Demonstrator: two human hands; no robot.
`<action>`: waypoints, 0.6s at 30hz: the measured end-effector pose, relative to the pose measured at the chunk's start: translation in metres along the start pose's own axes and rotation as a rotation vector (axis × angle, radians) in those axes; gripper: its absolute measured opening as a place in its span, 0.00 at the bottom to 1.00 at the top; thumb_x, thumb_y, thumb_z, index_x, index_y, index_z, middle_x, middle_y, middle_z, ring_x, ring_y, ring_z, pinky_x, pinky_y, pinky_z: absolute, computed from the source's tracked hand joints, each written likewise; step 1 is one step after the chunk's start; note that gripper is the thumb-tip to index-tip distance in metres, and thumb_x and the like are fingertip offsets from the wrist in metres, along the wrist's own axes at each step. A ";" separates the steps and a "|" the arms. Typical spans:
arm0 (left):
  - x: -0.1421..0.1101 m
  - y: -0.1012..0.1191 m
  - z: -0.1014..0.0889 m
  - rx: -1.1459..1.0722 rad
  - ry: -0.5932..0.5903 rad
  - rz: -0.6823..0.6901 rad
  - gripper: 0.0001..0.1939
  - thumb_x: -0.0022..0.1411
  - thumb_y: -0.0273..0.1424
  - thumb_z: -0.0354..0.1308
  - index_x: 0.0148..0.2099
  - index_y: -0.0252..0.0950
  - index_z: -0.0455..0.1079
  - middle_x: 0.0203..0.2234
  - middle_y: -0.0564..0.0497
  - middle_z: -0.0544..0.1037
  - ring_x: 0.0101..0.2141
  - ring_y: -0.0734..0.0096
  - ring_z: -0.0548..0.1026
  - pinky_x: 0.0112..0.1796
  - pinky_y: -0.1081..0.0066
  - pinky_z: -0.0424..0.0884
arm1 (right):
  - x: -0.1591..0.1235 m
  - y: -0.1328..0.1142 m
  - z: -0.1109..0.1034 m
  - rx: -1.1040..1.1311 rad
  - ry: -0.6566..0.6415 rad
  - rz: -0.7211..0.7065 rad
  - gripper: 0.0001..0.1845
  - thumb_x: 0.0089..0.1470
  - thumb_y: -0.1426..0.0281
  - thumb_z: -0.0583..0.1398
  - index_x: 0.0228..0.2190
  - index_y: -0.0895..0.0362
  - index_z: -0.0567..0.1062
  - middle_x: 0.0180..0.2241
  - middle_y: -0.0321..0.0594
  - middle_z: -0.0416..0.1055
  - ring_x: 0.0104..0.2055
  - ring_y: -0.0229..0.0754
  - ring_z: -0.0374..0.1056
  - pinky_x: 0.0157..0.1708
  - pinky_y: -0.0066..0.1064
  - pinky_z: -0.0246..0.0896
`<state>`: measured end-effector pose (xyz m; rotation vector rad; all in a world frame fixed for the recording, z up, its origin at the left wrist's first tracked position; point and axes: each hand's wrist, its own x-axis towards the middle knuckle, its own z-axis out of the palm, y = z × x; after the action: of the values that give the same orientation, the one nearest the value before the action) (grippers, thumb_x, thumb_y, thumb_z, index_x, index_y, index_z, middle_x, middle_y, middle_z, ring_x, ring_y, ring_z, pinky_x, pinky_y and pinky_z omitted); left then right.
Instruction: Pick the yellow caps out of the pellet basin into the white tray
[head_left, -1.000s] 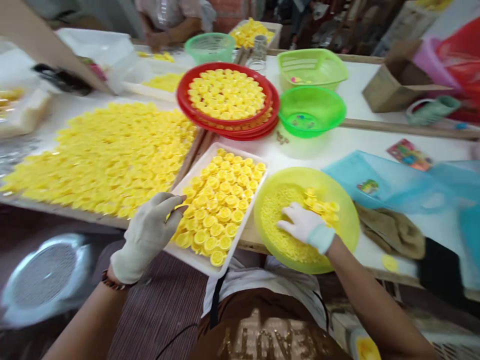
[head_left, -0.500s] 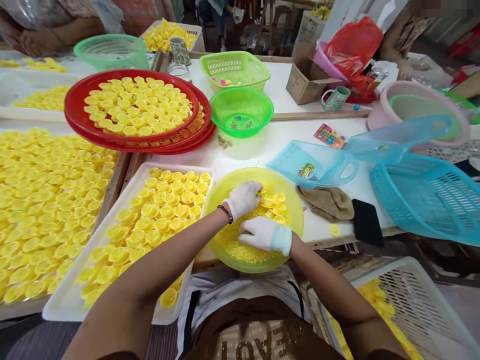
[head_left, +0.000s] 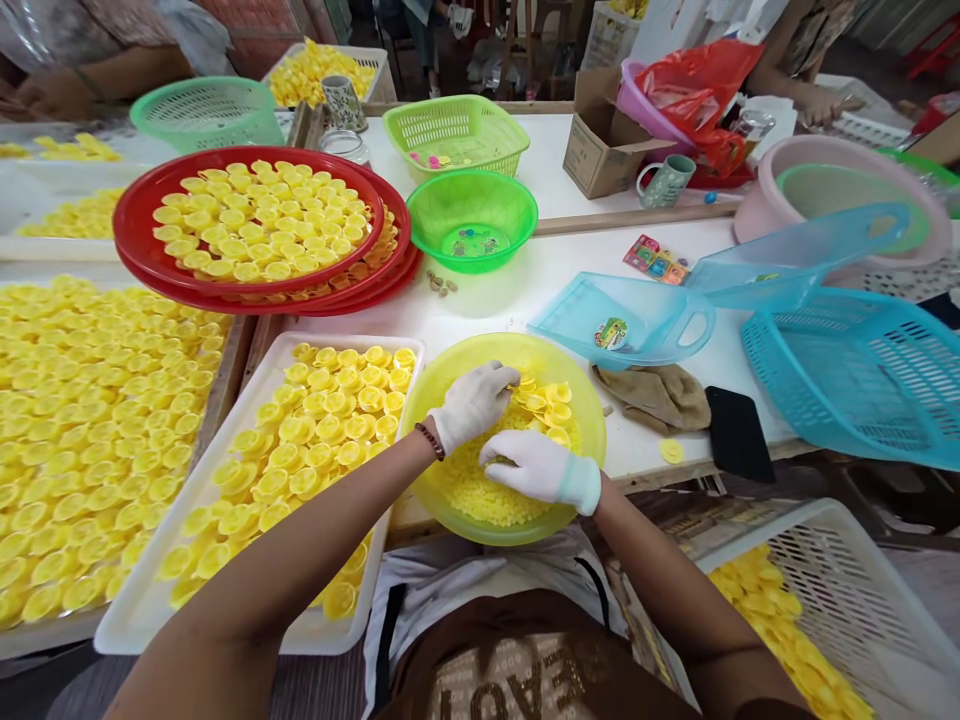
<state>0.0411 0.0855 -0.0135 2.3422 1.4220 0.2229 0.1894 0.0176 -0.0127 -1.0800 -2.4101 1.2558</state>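
Both my hands wear white gloves and are inside a yellow basin (head_left: 592,420) that holds small yellow granules (head_left: 480,492). My left hand (head_left: 475,402) is closed, its fingertips at the edge of a pile of small yellow cup-shaped pieces (head_left: 551,400); whatever it pinches is hidden. Just below and to the right, my right hand (head_left: 536,465) curls over the granules with bent fingers, and its grip is hidden too. To the left of the basin, a white tray (head_left: 289,345) carries rows of yellow cup-shaped pieces.
Stacked red trays (head_left: 135,235) with yellow pieces stand behind the white tray. A green bowl (head_left: 474,225), a blue scoop (head_left: 570,310), a brown cloth (head_left: 660,397), a black phone (head_left: 737,432) and a blue basket (head_left: 840,370) surround the basin. A white crate (head_left: 847,600) sits low at right.
My hands stay in the basin. The left has shifted slightly left, and the right a little to the right. The head view has shifted slightly.
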 end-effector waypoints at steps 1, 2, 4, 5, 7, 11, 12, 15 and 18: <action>0.007 0.004 0.003 0.009 -0.013 0.019 0.14 0.66 0.25 0.50 0.48 0.38 0.73 0.41 0.46 0.75 0.40 0.64 0.75 0.38 0.68 0.68 | 0.000 -0.001 0.001 -0.006 0.008 0.002 0.09 0.58 0.73 0.58 0.37 0.57 0.78 0.40 0.42 0.78 0.42 0.43 0.71 0.47 0.35 0.63; 0.013 0.007 0.005 0.017 -0.024 0.032 0.14 0.66 0.24 0.50 0.48 0.38 0.74 0.41 0.46 0.75 0.39 0.64 0.75 0.37 0.68 0.68 | -0.001 -0.001 0.003 -0.009 0.016 0.004 0.09 0.58 0.73 0.58 0.38 0.57 0.78 0.40 0.42 0.78 0.42 0.43 0.71 0.48 0.35 0.63; 0.019 0.011 0.006 0.026 -0.036 0.042 0.13 0.65 0.24 0.50 0.45 0.38 0.74 0.40 0.46 0.74 0.37 0.64 0.74 0.36 0.68 0.67 | -0.004 0.000 0.004 -0.003 0.037 0.006 0.09 0.59 0.73 0.57 0.38 0.57 0.78 0.40 0.42 0.78 0.42 0.43 0.71 0.48 0.35 0.64; 0.019 0.012 0.005 0.028 -0.035 0.042 0.13 0.66 0.24 0.50 0.45 0.38 0.75 0.40 0.45 0.74 0.37 0.64 0.74 0.36 0.67 0.67 | -0.005 0.001 0.005 0.003 0.052 0.010 0.09 0.59 0.73 0.57 0.38 0.56 0.77 0.40 0.42 0.78 0.42 0.43 0.71 0.48 0.35 0.64; 0.012 0.009 -0.001 0.039 -0.033 0.037 0.13 0.66 0.25 0.48 0.45 0.37 0.74 0.41 0.44 0.73 0.38 0.64 0.74 0.36 0.66 0.67 | -0.008 0.003 0.005 0.021 0.079 0.021 0.08 0.60 0.73 0.57 0.38 0.56 0.77 0.41 0.42 0.78 0.43 0.43 0.71 0.48 0.36 0.64; -0.013 0.001 -0.011 0.066 -0.038 0.000 0.14 0.65 0.23 0.48 0.45 0.36 0.74 0.41 0.44 0.74 0.38 0.63 0.74 0.37 0.67 0.68 | -0.008 0.003 0.006 0.054 0.097 0.013 0.07 0.60 0.71 0.57 0.38 0.56 0.76 0.41 0.42 0.77 0.44 0.44 0.71 0.49 0.36 0.64; -0.017 -0.001 -0.011 0.070 -0.039 -0.005 0.14 0.65 0.23 0.48 0.46 0.36 0.74 0.41 0.45 0.74 0.38 0.64 0.74 0.36 0.67 0.68 | -0.007 0.002 0.007 0.057 0.097 0.009 0.07 0.60 0.72 0.57 0.37 0.56 0.75 0.41 0.42 0.77 0.44 0.44 0.71 0.48 0.36 0.64; -0.012 0.002 -0.005 0.076 -0.042 0.026 0.16 0.66 0.24 0.48 0.50 0.39 0.74 0.43 0.46 0.75 0.40 0.65 0.75 0.36 0.68 0.69 | -0.004 0.001 0.009 0.054 0.096 0.014 0.06 0.60 0.72 0.57 0.36 0.56 0.75 0.39 0.42 0.77 0.43 0.44 0.71 0.47 0.36 0.64; 0.007 0.013 0.006 0.103 -0.056 0.090 0.16 0.66 0.25 0.49 0.51 0.40 0.74 0.42 0.47 0.76 0.40 0.65 0.75 0.35 0.69 0.68 | -0.004 0.002 0.011 0.056 0.117 0.038 0.06 0.60 0.72 0.57 0.35 0.56 0.75 0.38 0.41 0.77 0.42 0.43 0.71 0.46 0.35 0.64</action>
<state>0.0574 0.0851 -0.0139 2.4786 1.3324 0.1098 0.1876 0.0090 -0.0200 -1.1543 -2.2652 1.2283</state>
